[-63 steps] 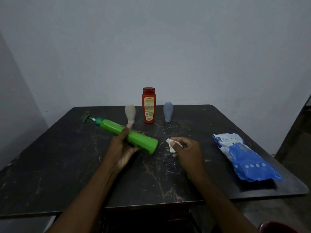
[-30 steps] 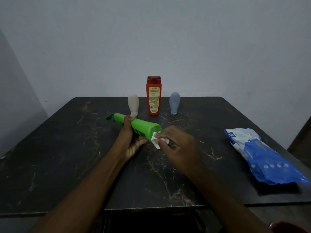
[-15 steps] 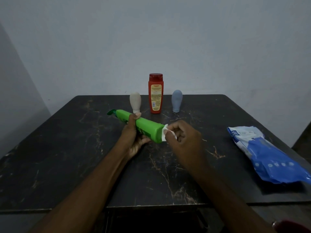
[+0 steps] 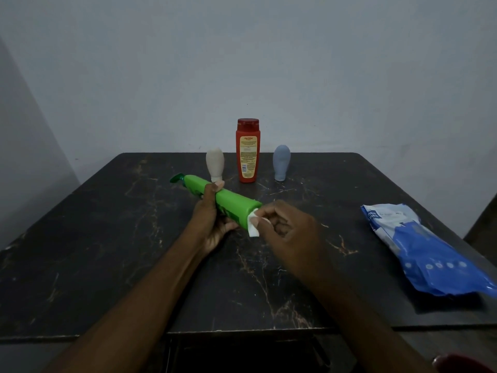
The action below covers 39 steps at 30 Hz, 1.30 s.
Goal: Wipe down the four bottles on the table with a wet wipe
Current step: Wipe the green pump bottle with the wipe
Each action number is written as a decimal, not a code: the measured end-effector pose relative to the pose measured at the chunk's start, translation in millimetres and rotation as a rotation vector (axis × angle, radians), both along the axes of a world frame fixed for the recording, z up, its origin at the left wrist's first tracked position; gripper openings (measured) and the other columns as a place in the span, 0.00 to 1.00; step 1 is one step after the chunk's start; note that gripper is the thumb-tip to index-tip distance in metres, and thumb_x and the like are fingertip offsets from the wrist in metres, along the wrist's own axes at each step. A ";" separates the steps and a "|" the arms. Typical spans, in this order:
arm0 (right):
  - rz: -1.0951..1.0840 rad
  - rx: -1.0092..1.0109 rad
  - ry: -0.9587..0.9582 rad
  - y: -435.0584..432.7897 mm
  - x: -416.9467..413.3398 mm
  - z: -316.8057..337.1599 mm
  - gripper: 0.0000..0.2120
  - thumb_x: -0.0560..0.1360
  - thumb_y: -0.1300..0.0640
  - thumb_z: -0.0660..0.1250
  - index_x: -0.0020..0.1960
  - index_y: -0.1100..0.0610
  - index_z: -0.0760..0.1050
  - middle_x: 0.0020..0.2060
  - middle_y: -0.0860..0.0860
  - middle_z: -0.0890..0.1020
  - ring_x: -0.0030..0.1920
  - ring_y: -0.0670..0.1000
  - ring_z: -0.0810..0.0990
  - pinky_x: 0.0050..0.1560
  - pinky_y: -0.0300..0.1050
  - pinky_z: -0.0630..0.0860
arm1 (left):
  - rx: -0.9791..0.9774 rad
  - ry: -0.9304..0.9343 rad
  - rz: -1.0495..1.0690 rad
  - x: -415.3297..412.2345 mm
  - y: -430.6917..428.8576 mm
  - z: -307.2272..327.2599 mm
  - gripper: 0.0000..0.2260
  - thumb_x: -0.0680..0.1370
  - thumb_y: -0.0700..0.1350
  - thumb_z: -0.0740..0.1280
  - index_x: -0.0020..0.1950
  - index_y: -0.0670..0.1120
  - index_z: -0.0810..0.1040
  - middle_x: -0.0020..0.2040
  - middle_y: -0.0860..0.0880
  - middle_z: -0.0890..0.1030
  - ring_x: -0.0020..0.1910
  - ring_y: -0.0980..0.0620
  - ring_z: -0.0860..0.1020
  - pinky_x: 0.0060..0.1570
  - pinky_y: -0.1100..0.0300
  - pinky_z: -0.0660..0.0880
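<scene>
My left hand grips a green pump bottle around its middle and holds it tilted above the table, pump end pointing far left. My right hand pinches a small white wet wipe and presses it against the bottle's flat base. Three more bottles stand upright at the back of the dark table: a cream one, a tall red one with a yellow label, and a grey-blue one.
A blue and white pack of wet wipes lies near the table's right edge. A pale wall rises right behind the table. A dark red object shows at the bottom right corner, below the table's front edge.
My right hand brought the wipe from the tabletop to the green bottle's base and has been rubbing it there. My left hand has kept hold of the bottle, angling its base toward the wipe.
</scene>
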State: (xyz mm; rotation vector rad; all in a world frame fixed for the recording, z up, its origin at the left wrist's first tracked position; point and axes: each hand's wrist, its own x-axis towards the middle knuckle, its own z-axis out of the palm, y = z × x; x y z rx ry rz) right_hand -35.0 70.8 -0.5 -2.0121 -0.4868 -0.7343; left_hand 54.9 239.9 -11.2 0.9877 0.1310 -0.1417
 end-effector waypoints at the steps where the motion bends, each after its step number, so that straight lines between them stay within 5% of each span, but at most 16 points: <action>1: 0.004 0.005 -0.046 0.9 -0.5 1.9 0.08 0.75 0.56 0.71 0.53 0.56 0.80 0.47 0.48 0.83 0.46 0.42 0.82 0.44 0.37 0.80 | 0.008 -0.006 -0.004 -0.3 -0.1 0.0 0.16 0.78 0.53 0.69 0.59 0.47 0.71 0.59 0.38 0.75 0.64 0.36 0.77 0.60 0.31 0.75; 6: -0.108 -0.144 -0.262 -0.5 3.4 1.7 0.13 0.74 0.63 0.72 0.58 0.61 0.80 0.49 0.53 0.82 0.48 0.42 0.78 0.50 0.27 0.73 | 0.041 -0.029 -0.009 -2.0 -1.1 1.9 0.15 0.78 0.53 0.69 0.59 0.46 0.71 0.56 0.39 0.76 0.61 0.38 0.79 0.59 0.32 0.76; 10: -0.190 -0.225 -0.308 -3.9 8.8 -3.5 0.13 0.73 0.67 0.71 0.57 0.62 0.80 0.47 0.54 0.81 0.43 0.45 0.78 0.45 0.31 0.74 | 0.019 -0.010 -0.011 -2.0 -0.5 1.6 0.17 0.77 0.53 0.70 0.60 0.47 0.71 0.59 0.39 0.75 0.65 0.36 0.78 0.59 0.30 0.75; 14: -0.202 -0.107 -0.054 -5.6 9.1 -4.2 0.07 0.75 0.59 0.71 0.53 0.57 0.82 0.43 0.49 0.82 0.40 0.41 0.78 0.42 0.26 0.72 | -0.008 -0.018 0.011 -3.8 1.2 1.0 0.17 0.78 0.53 0.69 0.60 0.46 0.70 0.59 0.39 0.74 0.66 0.37 0.77 0.57 0.34 0.78; 17: -0.093 0.062 0.251 -6.8 4.4 -4.0 0.05 0.75 0.55 0.70 0.50 0.54 0.82 0.36 0.47 0.84 0.34 0.41 0.82 0.37 0.33 0.79 | -0.024 -0.019 0.019 -5.5 0.1 2.2 0.13 0.79 0.52 0.67 0.57 0.46 0.71 0.60 0.38 0.74 0.67 0.36 0.75 0.60 0.34 0.76; 25: 0.256 0.556 0.634 1.1 0.7 7.8 0.07 0.73 0.66 0.71 0.47 0.70 0.76 0.39 0.61 0.85 0.37 0.60 0.85 0.35 0.44 0.82 | -0.064 -0.041 0.073 -6.1 -2.0 2.8 0.10 0.81 0.51 0.66 0.56 0.47 0.71 0.54 0.40 0.75 0.64 0.36 0.76 0.61 0.34 0.75; 28: 0.281 0.566 0.623 3.4 -1.7 11.0 0.08 0.73 0.66 0.71 0.48 0.71 0.75 0.39 0.61 0.85 0.37 0.61 0.85 0.34 0.42 0.82 | -0.027 -0.076 0.091 -8.3 -4.8 4.5 0.08 0.81 0.50 0.65 0.54 0.46 0.71 0.46 0.44 0.74 0.53 0.42 0.78 0.55 0.39 0.79; 32: 0.320 0.656 0.583 1.5 -2.4 16.2 0.06 0.73 0.66 0.70 0.49 0.68 0.77 0.39 0.60 0.85 0.37 0.61 0.85 0.32 0.41 0.81 | 0.037 -0.098 0.119 -12.2 -6.9 6.8 0.09 0.81 0.49 0.65 0.54 0.45 0.71 0.45 0.45 0.74 0.45 0.48 0.78 0.34 0.53 0.81; 36: 0.212 0.701 0.406 -0.4 0.8 14.6 0.05 0.72 0.65 0.72 0.48 0.65 0.79 0.40 0.58 0.85 0.38 0.56 0.86 0.34 0.40 0.81 | 0.046 -0.098 0.111 -11.7 -8.2 6.6 0.10 0.80 0.49 0.67 0.57 0.46 0.71 0.46 0.45 0.74 0.47 0.47 0.78 0.37 0.51 0.82; 39: 0.158 0.447 0.244 -0.5 -0.2 10.0 0.05 0.73 0.65 0.72 0.48 0.63 0.80 0.42 0.50 0.84 0.42 0.48 0.85 0.37 0.38 0.81 | 0.042 -0.091 0.106 -11.4 -8.0 6.1 0.11 0.80 0.49 0.67 0.57 0.46 0.71 0.47 0.45 0.74 0.48 0.47 0.78 0.42 0.48 0.83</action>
